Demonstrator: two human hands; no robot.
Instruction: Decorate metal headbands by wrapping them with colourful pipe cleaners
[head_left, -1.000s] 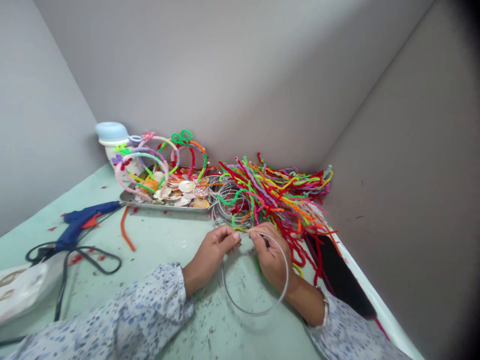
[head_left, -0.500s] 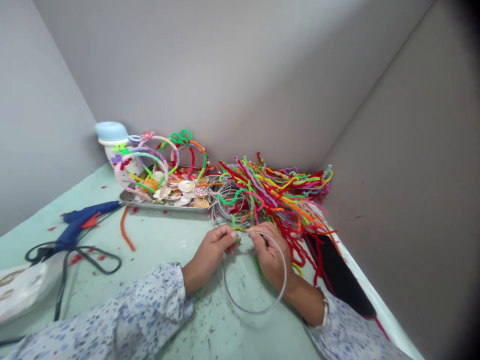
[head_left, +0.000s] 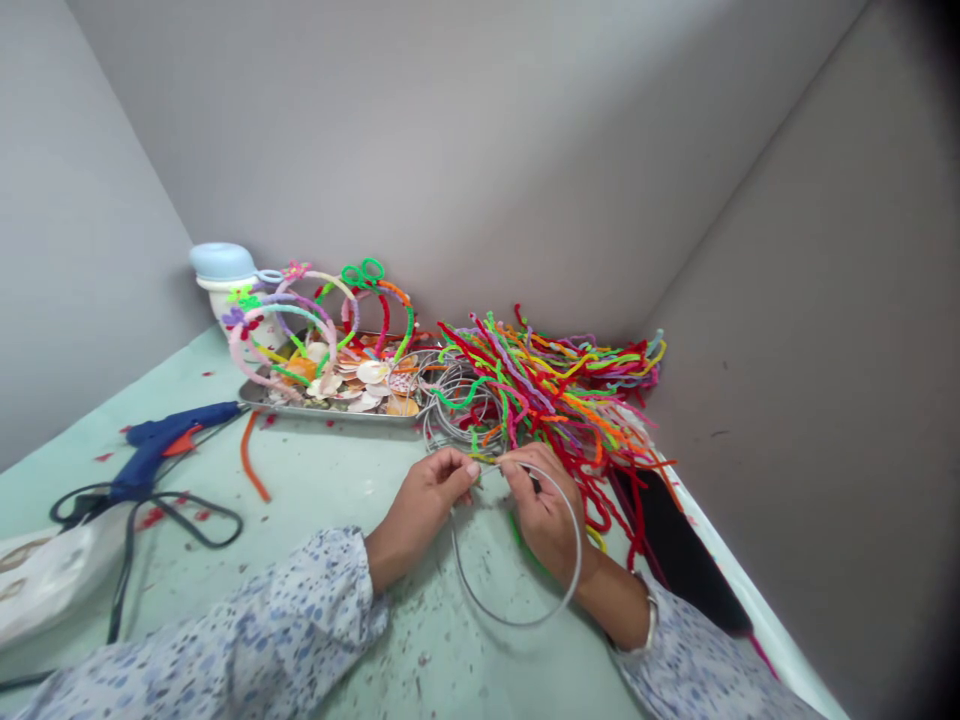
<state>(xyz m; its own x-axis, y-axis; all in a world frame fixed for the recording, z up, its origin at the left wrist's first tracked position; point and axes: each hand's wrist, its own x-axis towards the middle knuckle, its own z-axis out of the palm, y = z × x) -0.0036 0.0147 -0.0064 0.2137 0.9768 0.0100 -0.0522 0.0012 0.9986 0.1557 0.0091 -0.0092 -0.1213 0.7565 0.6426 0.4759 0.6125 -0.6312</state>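
A grey wire hoop (head_left: 517, 625) hangs between my hands over the table. My left hand (head_left: 426, 505) pinches the hoop near its top, thumb against the fingers. Closed on the same hoop just to the right is my right hand (head_left: 546, 508), its fingertips close to the left ones. A short yellow-green fuzzy piece (head_left: 484, 459) shows by the fingertips; whether it is a pipe cleaner wound on the wire I cannot tell. Behind the hands lie loose grey wire hoops (head_left: 435, 425) and a heap of coloured pipe cleaners (head_left: 555, 385).
A metal tray (head_left: 337, 412) of shells holds several fuzzy decorated headbands (head_left: 324, 325). Left are a blue glue gun (head_left: 161, 440) with its cord, an orange pipe cleaner (head_left: 251, 458) and a white bag (head_left: 64, 570). A white container (head_left: 225, 265) stands behind; a dark phone-like slab (head_left: 686, 560) lies right.
The wire hoop has swung slightly to the right. My left fingertips have shifted a little, and the green bit beneath them shows less. Both hands keep their hold.
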